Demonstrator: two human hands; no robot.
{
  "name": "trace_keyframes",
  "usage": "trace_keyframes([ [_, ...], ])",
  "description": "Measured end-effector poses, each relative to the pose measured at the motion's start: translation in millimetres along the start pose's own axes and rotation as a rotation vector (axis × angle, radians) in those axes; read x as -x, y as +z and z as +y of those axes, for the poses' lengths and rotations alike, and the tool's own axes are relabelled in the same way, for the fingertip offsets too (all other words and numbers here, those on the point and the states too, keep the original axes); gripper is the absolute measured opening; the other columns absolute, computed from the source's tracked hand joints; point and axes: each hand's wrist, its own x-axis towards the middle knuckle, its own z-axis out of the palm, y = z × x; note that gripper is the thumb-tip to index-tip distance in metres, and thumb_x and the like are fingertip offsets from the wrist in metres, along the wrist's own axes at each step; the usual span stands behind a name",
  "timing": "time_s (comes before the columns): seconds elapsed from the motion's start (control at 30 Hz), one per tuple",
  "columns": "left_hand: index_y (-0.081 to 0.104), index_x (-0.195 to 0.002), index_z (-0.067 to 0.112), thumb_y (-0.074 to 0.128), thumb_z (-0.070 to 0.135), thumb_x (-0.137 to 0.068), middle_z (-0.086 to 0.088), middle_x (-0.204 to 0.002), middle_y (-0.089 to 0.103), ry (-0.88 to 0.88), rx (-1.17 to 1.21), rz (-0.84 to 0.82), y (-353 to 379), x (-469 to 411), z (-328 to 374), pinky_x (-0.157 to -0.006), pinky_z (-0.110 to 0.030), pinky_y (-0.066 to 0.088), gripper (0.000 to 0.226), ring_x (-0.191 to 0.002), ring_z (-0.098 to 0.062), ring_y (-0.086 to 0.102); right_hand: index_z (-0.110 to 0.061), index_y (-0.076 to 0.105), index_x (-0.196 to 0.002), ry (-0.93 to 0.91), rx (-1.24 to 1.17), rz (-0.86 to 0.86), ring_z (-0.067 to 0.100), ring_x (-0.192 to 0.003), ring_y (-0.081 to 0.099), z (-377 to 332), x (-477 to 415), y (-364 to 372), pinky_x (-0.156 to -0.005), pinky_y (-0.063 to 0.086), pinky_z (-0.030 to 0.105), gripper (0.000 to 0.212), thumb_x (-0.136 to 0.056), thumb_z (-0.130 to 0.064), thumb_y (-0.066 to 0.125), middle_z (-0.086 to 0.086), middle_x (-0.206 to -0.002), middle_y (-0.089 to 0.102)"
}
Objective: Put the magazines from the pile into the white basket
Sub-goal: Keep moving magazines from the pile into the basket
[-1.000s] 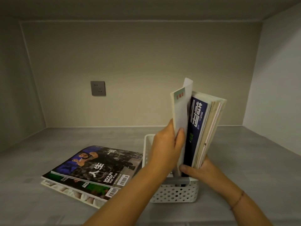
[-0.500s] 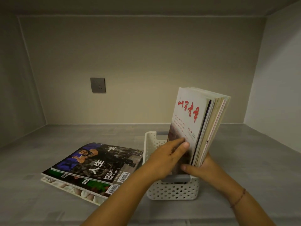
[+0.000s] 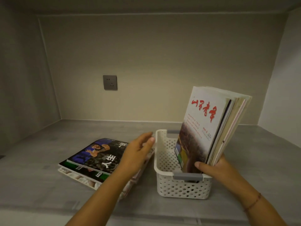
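A white perforated basket (image 3: 164,162) with grey handles stands on the grey shelf. Several magazines (image 3: 210,128) stand upright in its right side, leaning right; the front one has a white cover with red lettering. My right hand (image 3: 215,168) grips their lower edge, thumb across the front cover. To the left lies a flat pile of magazines (image 3: 94,159), the top cover dark with a figure in blue. My left hand (image 3: 138,152) hovers over the pile's right end with relaxed fingers, holding nothing.
The shelf is a recess with a back wall, side walls and a ceiling close above. A grey wall socket (image 3: 110,82) sits on the back wall. Bare grey surface (image 3: 40,185) lies left of and in front of the pile.
The white-covered magazine went into the basket against the others. My left hand then let go of it and moved left over the pile. My right hand kept its hold on the standing magazines.
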Motion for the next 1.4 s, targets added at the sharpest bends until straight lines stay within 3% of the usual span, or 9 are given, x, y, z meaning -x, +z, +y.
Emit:
trace_keyframes([
  [0.17,0.045,-0.138,0.014,0.048,0.057,-0.088,-0.013,-0.142,0.045,-0.424,-0.609,0.386,-80.7,0.3,-88.5,-0.108,-0.048,0.033,0.066,-0.13,-0.031,0.04,-0.019,0.029,-0.135,-0.01,-0.034,0.016,0.015,-0.116,0.042,-7.4,1.9,2.2,-0.094,0.032,0.027,0.078,-0.071,0.002,0.069,-0.005,-0.121,0.042],
  [0.23,0.033,-0.143,0.008,0.05,0.07,-0.079,-0.018,-0.151,0.031,-0.633,-0.797,0.449,-110.9,5.0,-117.7,-0.114,-0.05,0.021,0.091,-0.14,-0.036,0.025,-0.018,0.029,-0.138,-0.02,-0.024,-0.018,0.018,-0.118,0.043,-6.1,1.2,0.9,-0.095,0.033,0.029,0.102,-0.053,-0.025,0.085,-0.004,-0.124,0.042],
  [0.33,0.025,-0.144,0.002,0.05,0.087,-0.06,-0.021,-0.151,0.028,-0.88,-0.765,0.4,-140.1,7.5,-143.3,-0.114,-0.05,0.017,0.123,-0.139,-0.038,0.024,-0.017,0.03,-0.139,-0.021,-0.009,0.012,0.015,-0.115,0.043,-6.6,0.7,1.6,-0.096,0.033,0.031,0.146,-0.012,-0.076,0.07,-0.005,-0.125,0.044],
  [0.47,0.04,-0.136,0.005,0.053,0.093,-0.044,-0.019,-0.139,0.045,-0.924,-0.697,0.333,-158.3,-5.0,-162.6,-0.109,-0.049,0.03,0.128,-0.128,-0.037,0.041,-0.014,0.036,-0.136,-0.037,-0.05,0.044,0.016,-0.114,0.045,-9.5,2.5,3.2,-0.095,0.034,0.032,0.146,-0.01,-0.077,0.069,-0.004,-0.127,0.046],
  [0.63,0.05,-0.117,0.017,0.07,0.076,-0.052,-0.012,-0.122,0.061,-0.796,-0.505,0.383,-167.6,0.1,-163.2,-0.105,-0.049,0.035,0.09,-0.115,-0.035,0.053,-0.016,0.034,-0.136,-0.027,-0.127,0.008,0.022,-0.124,0.043,-9.4,1.4,3.5,-0.097,0.031,0.032,0.096,-0.054,-0.02,0.083,-0.003,-0.134,0.043],
  [0.73,0.047,-0.126,0.017,0.076,0.054,-0.069,-0.01,-0.12,0.062,-0.689,-0.442,0.45,-166.9,14.2,-154.3,-0.101,-0.048,0.041,0.073,-0.109,-0.032,0.058,-0.015,0.036,-0.136,-0.034,-0.126,0.001,0.019,-0.12,0.044,-4.5,0.6,3.3,-0.096,0.031,0.033,0.108,-0.043,-0.035,0.087,-0.004,-0.13,0.043],
  [0.83,0.049,-0.122,0.014,0.081,0.035,-0.071,-0.009,-0.113,0.063,-0.629,-0.321,0.503,-171.5,21.0,-152.5,-0.09,-0.048,0.05,0.064,-0.098,-0.03,0.063,-0.01,0.037,-0.136,0.002,-0.118,0.018,0.019,-0.116,0.045,-5.5,1.3,2.9,-0.096,0.032,0.033,0.074,-0.071,0.004,0.069,0.006,-0.135,0.046],
  [1.1,0.061,-0.089,0.003,0.063,0.017,-0.088,-0.02,-0.093,0.068,-0.645,-0.21,0.604,-169.0,22.4,-148.8,-0.073,-0.039,0.049,0.014,-0.074,-0.027,0.059,-0.012,0.039,-0.135,0.053,-0.082,0.013,0.019,-0.11,0.047,-9.3,4.7,2.6,-0.095,0.033,0.033,0.075,-0.068,-0.006,0.073,0.008,-0.133,0.05],
  [1.4,0.056,-0.101,-0.001,0.057,0.01,-0.091,-0.024,-0.101,0.062,-0.748,0.091,0.75,-191.6,48.1,-155.0,-0.076,-0.046,0.052,0.015,-0.087,-0.039,0.06,-0.007,0.042,-0.133,0.056,-0.061,0.026,0.021,-0.109,0.048,-12.6,6.7,4.3,-0.092,0.037,0.029,0.074,-0.067,-0.005,0.075,0.012,-0.132,0.051],
])
